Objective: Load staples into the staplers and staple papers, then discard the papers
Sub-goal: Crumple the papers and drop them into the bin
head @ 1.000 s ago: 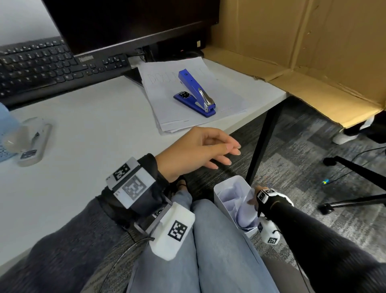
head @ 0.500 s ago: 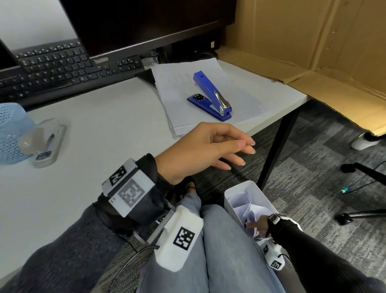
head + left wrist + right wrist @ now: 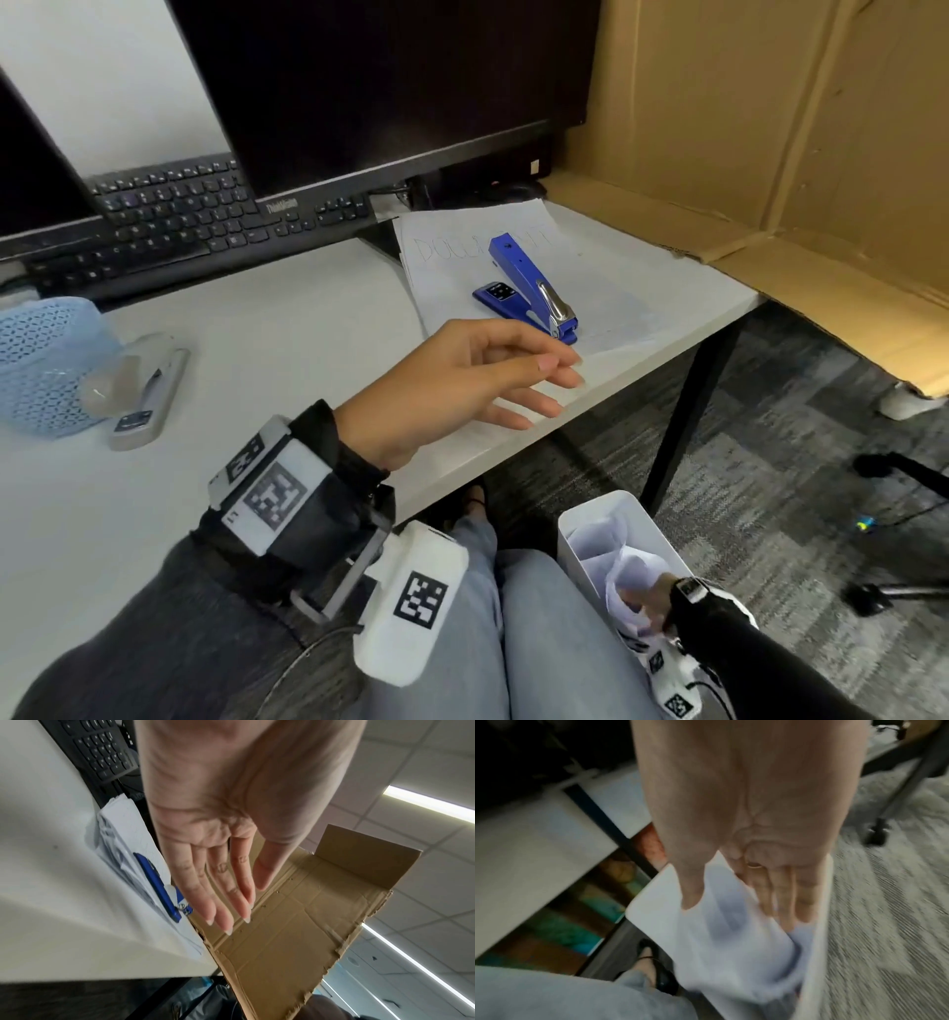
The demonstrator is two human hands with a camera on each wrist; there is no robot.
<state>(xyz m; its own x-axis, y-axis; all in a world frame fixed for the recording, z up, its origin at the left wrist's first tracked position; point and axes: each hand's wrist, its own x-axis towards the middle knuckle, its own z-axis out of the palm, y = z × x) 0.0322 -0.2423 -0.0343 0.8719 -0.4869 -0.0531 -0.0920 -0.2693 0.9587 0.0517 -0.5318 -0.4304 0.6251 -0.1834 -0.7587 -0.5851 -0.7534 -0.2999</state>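
Observation:
A blue stapler (image 3: 531,288) lies on a stack of white papers (image 3: 616,288) at the desk's right end; the left wrist view shows the blue stapler (image 3: 156,882) too. My left hand (image 3: 539,390) hovers just in front of it over the desk edge, fingers straight and relaxed, holding nothing, as my left hand (image 3: 244,902) also appears in its wrist view. Down by my right knee, my right hand (image 3: 642,609) reaches into a white bin (image 3: 580,534). In the blurred right wrist view my right hand (image 3: 739,910) pinches crumpled paper (image 3: 731,943) between thumb and fingers inside the bin (image 3: 649,898).
A grey-white stapler (image 3: 149,390) and a blue mesh cup (image 3: 41,360) sit at the desk's left. A keyboard (image 3: 179,226) and monitor (image 3: 390,92) stand behind. Flattened cardboard (image 3: 770,154) leans at the right. A black desk leg (image 3: 688,411) stands beside the bin.
My right hand has gone from the bin's rim down into it with the paper. My left hand has drifted forward over the desk edge toward the blue stapler.

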